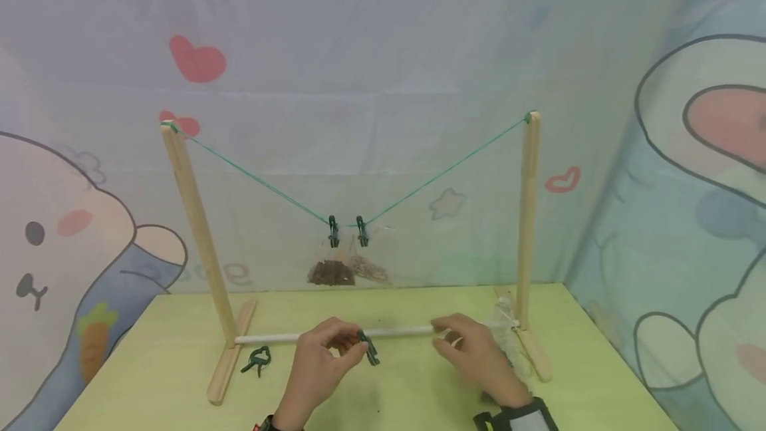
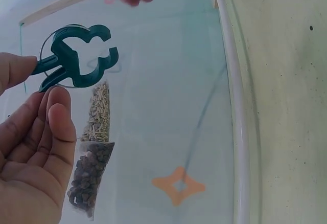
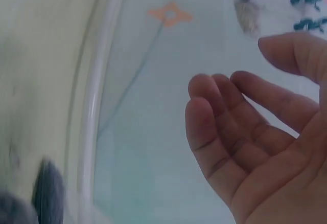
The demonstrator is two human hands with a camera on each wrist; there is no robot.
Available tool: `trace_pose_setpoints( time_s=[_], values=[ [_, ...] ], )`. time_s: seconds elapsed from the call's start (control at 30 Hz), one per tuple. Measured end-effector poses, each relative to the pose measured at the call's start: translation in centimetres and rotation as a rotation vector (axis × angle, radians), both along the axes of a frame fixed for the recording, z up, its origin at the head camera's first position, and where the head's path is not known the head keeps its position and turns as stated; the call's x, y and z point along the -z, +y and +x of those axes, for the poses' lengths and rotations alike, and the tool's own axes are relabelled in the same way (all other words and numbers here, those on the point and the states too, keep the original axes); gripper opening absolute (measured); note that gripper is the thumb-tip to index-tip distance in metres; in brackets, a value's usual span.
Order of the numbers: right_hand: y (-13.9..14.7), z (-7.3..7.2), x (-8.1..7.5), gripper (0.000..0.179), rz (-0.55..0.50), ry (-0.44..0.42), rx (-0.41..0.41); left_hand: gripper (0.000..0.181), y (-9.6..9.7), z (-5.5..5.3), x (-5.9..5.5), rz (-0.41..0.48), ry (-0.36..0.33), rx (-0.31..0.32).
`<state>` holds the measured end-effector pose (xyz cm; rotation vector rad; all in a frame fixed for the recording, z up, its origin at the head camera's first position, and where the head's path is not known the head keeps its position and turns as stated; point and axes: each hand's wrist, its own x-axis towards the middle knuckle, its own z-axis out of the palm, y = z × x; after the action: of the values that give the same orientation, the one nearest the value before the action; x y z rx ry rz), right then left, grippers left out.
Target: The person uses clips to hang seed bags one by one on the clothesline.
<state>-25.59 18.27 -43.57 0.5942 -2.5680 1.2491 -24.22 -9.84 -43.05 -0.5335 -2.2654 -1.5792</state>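
Left hand (image 1: 329, 358): thumb and fingers pinch both handles of a green clip (image 2: 66, 60); its mouth shows a small gap. Clip is raised above the table (image 1: 413, 398), between the hands. Right hand (image 1: 475, 354): fingers loosely bent, thumb well apart, nothing held. Handling, as judged: squeeze evenly near the handle ends to widen the mouth; keep right fingertips off its closing tips.

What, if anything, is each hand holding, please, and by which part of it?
The left hand pinches a green clip by its two handles, between thumb and fingers; the right hand holds nothing.
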Motion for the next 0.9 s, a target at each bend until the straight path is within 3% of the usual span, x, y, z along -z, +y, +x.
trace_pose_setpoints(
  time_s=[0.13, 0.3, 0.6, 0.9],
  values=[
    [2.4, -0.6, 0.5, 0.024, 0.027, 0.010, 0.179, 0.017, 0.0, 0.0, 0.0, 0.019, 0.013, -0.024],
    [5.0, -1.2, 1.1, 0.024, 0.045, -0.021, 0.298, 0.016, 0.1, 0.0, 0.2, 0.037, 0.016, -0.042],
    [7.6, -2.2, 2.9, 0.032, 0.080, -0.121, 0.422, 0.010, 0.3, 0.0, 0.2, 0.047, 0.063, -0.054],
    [8.2, -2.8, 3.9, 0.038, 0.094, -0.189, 0.479, 0.008, -0.1, 0.0, 0.5, 0.047, 0.098, -0.051]
  ],
)
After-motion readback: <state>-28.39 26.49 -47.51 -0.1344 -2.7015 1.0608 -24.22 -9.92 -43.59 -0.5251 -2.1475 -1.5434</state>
